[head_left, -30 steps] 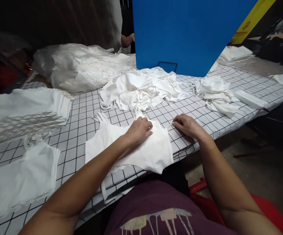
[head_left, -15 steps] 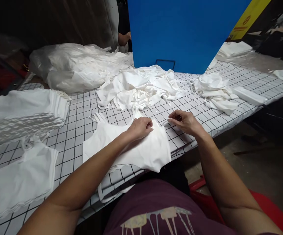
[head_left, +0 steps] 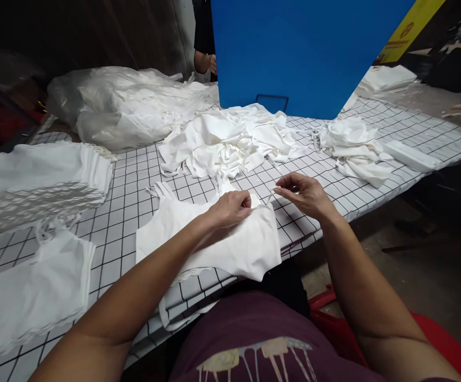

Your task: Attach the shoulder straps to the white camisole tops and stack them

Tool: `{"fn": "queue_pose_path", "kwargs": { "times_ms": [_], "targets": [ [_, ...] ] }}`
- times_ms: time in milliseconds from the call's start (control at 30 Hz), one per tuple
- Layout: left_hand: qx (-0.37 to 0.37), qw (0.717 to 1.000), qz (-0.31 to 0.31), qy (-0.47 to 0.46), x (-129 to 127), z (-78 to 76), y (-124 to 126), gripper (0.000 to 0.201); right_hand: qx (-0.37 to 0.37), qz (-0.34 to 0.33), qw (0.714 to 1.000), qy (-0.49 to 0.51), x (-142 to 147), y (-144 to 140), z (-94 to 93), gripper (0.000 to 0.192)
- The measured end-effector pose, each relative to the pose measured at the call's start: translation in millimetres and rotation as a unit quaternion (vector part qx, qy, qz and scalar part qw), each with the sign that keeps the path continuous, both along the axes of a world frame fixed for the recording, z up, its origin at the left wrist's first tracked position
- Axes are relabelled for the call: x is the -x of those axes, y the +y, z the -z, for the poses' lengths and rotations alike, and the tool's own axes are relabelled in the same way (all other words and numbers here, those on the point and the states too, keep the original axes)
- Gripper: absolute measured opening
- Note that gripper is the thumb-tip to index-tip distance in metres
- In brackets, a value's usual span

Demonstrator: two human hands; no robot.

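Observation:
A white camisole [head_left: 218, 241] with thin straps lies spread on the checked tabletop in front of me, other layers showing beneath its lower edge. My left hand [head_left: 231, 208] is closed in a pinch on the upper edge of the camisole. Just beyond its right corner, my right hand [head_left: 305, 195] pinches the strap [head_left: 271, 196] between thumb and fingertips and holds it taut. Thin straps [head_left: 161, 190] also lie at the garment's left end. The exact grip of the left fingertips is partly hidden.
A heap of white garments [head_left: 230, 140] lies beyond my hands, and a smaller heap [head_left: 352, 146] to its right. Stacked white garments [head_left: 43, 175] stand at left, behind them a filled plastic bag [head_left: 127, 106]. A blue board [head_left: 294, 53] rises at the back; another person's hand [head_left: 213, 64] shows beside it.
My right hand has lifted the strap slightly, and the camisole's right upper edge is pulled up with it. My left hand has barely moved. Another person's hand has appeared at the far right.

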State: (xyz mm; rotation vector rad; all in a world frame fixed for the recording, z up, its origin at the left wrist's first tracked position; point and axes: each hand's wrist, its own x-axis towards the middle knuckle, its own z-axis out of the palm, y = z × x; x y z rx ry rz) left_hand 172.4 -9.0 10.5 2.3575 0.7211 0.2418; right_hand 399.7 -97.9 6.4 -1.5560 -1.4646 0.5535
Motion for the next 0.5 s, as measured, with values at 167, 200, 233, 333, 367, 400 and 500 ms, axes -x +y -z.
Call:
{"fn": "queue_pose_path", "kwargs": {
  "times_ms": [167,200,233,333,367,400,500],
  "targets": [
    [0.009,1.000,-0.010,-0.017,0.9,2.0,-0.7,0.009,0.001,0.001,1.000,0.005,-0.3,-1.7,-0.8,0.035],
    [0.003,1.000,-0.006,-0.021,0.6,2.2,-0.9,0.010,0.001,0.004,1.000,0.009,-0.7,-2.3,-1.4,0.036],
    [-0.004,1.000,0.004,-0.029,0.4,2.0,-1.2,0.010,0.001,0.007,1.000,0.014,-0.8,-2.7,-2.0,0.036],
    [-0.020,0.997,0.039,-0.069,1.4,-2.0,-2.2,0.015,-0.006,0.009,1.000,0.028,2.5,-0.1,-4.0,0.037],
    [-0.021,0.995,0.049,-0.083,2.5,-4.5,-2.6,0.015,-0.011,0.005,0.999,0.031,5.5,2.4,-4.5,0.036],
    [-0.018,0.994,0.055,-0.097,4.1,-7.5,-2.9,0.015,-0.017,-0.003,0.999,0.032,9.4,5.9,-4.8,0.035],
    [0.012,0.989,0.066,-0.135,10.4,-17.0,-3.1,0.015,-0.016,-0.050,0.998,0.033,24.5,20.1,-5.8,0.029]
  ]
}}
